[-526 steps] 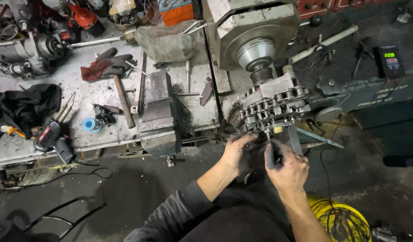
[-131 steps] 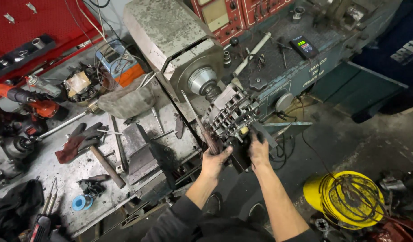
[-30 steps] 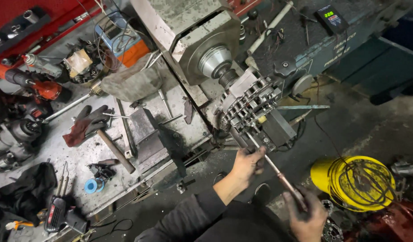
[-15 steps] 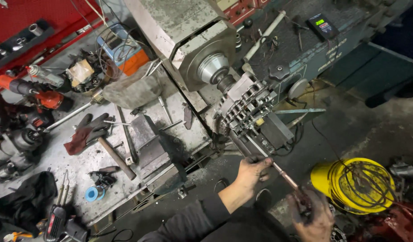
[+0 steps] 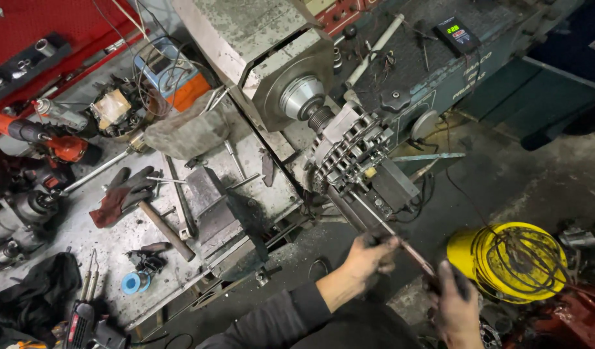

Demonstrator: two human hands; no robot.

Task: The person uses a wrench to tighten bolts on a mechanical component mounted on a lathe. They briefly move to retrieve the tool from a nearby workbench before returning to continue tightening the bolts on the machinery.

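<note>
A slotted, finned metal part (image 5: 352,152) is clamped on the spindle (image 5: 302,98) of a grey machine. A thin coppery wire strand (image 5: 401,238) runs taut from the part's lower edge down to the right. My left hand (image 5: 370,254) pinches the strand about halfway along. Further down at the strand's lower end, my right hand (image 5: 454,304) is closed on it, together with something dark that I cannot make out. Both hands are grimy and sit below and right of the part.
A yellow spool (image 5: 509,262) of dark wire stands right of my right hand. The workbench (image 5: 116,252) at left carries a hammer (image 5: 165,229), red-grey gloves (image 5: 122,194), a red drill (image 5: 42,137), screwdrivers and a blue tape roll (image 5: 132,283). A small meter (image 5: 458,33) lies on the machine bed.
Seconds ago both hands worked right at the slotted part. They have since drawn back down and to the right, pulling the strand out taut; over the last second they hold much the same.
</note>
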